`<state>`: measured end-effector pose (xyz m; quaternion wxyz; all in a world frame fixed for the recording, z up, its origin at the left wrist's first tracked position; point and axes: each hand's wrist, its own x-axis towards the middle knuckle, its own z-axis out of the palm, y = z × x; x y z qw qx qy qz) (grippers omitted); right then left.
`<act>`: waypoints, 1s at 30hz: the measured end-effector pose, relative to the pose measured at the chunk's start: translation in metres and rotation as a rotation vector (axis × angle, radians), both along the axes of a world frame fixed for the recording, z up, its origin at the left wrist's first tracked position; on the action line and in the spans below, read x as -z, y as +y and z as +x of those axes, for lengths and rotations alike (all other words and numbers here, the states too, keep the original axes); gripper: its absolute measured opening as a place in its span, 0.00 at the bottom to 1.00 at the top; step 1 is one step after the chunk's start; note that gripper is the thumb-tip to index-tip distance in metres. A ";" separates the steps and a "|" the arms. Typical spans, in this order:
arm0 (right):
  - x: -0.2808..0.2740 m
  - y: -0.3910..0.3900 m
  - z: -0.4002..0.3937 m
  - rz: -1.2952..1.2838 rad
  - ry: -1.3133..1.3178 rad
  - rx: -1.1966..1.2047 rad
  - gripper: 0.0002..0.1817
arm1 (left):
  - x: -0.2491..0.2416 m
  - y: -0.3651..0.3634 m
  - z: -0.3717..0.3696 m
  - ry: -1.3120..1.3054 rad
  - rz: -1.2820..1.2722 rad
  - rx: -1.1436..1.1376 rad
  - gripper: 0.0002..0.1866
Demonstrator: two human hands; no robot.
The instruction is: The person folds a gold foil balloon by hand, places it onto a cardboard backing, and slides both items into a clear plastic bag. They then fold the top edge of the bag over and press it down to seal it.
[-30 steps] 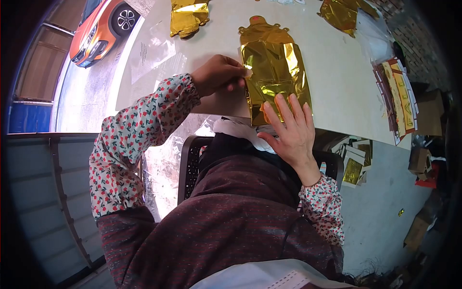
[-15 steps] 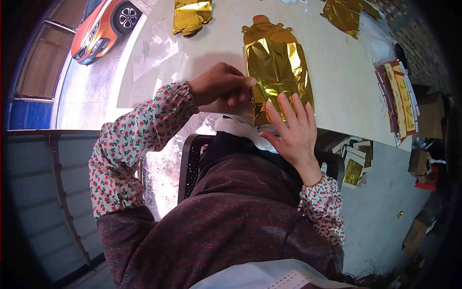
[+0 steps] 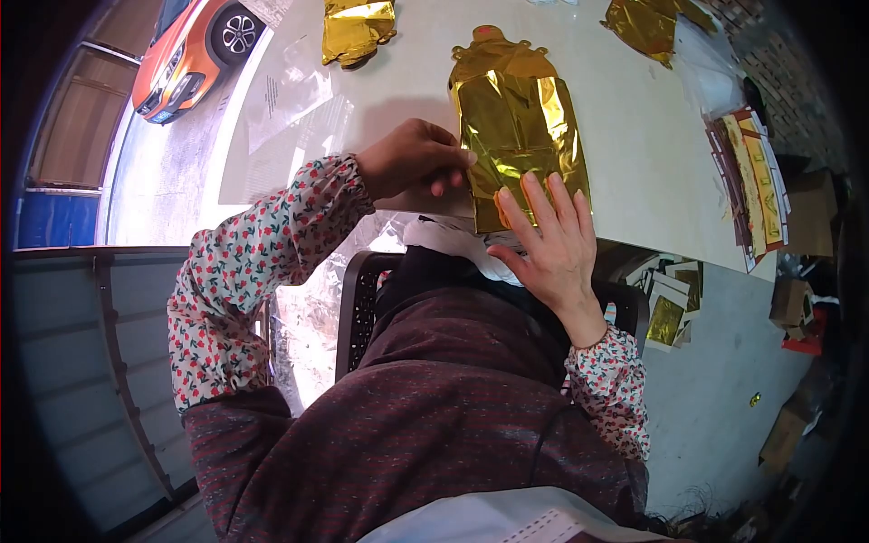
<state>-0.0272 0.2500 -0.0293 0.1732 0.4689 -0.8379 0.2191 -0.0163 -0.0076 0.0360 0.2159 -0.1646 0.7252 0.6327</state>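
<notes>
A foil piece lies on the table — bundle behind-left, paper stack right.

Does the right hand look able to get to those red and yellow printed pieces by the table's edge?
Probably yes: the right hand rests open on the gold foil, and only bare tabletop shows between it and the printed pieces.

Your left arm bends outward at the elbow, its forearm angling right and far; the left hand curls, palm inward, thumb and index fingertips together. Your right hand lies palm down, fingers slightly spread and pointing far, thumb angled out left.
</notes>
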 end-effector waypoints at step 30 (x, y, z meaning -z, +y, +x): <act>0.001 0.003 -0.001 0.019 0.030 -0.002 0.38 | 0.028 -0.001 0.043 0.936 -1.173 0.548 0.39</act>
